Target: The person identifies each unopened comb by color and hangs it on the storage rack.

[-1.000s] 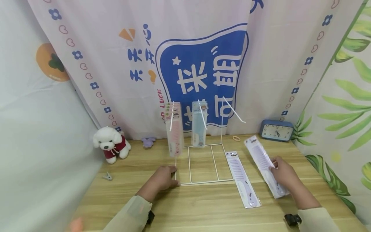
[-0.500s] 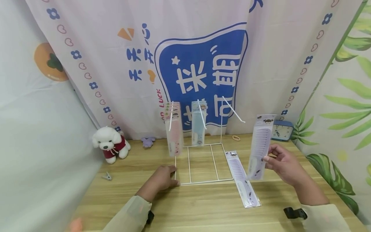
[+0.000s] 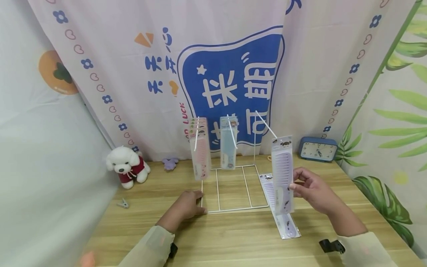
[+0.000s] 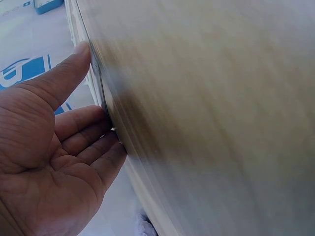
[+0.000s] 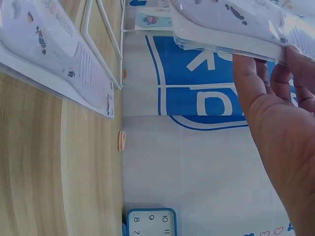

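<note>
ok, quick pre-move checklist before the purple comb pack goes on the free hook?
1. Grip: right hand pinches the purple comb pack at its side edge. Ok.
2. Pack attitude: roughly upright, header card on top. Ok.
3. Target: right hook of the wire rack is bare; the pack's top sits just below its tip. Ok.
4. Hang hole lined up with the hook tip: too small to see. Cannot tell.
5. Rack steadied: left hand rests on the base's front left corner. Ok.
6. Path: second purple comb pack lies flat on the table below, apart from the held one. Ok.
</note>
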